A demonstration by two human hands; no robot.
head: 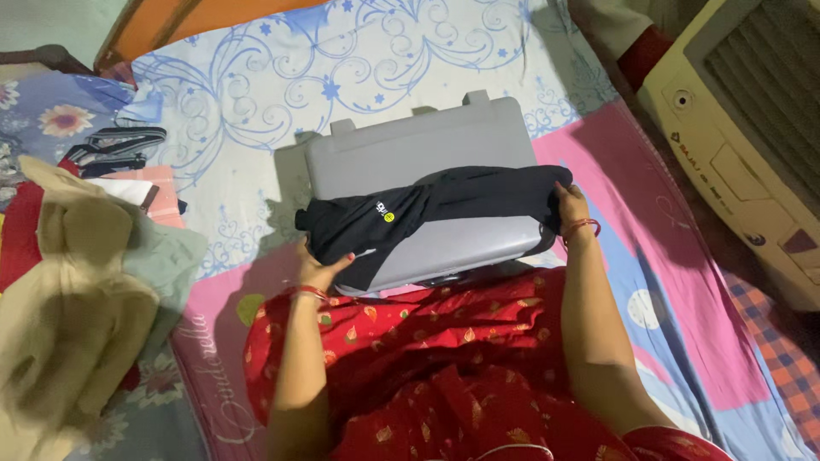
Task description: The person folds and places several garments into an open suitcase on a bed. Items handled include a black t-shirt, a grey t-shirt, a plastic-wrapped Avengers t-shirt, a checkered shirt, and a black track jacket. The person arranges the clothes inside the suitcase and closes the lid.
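Head view: left hand (318,271) grips one end of a black garment (427,212); right hand (571,203) grips the other end. Garment lies stretched across a closed grey suitcase (410,154) on the patterned bedsheet (256,85). Clothes pile (77,256) at left.

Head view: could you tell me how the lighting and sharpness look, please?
Head view: dim, warm light; the black garment loses its fold detail; the grey suitcase throws a shadow leftward onto the bedsheet; left hand and right hand slightly soft.
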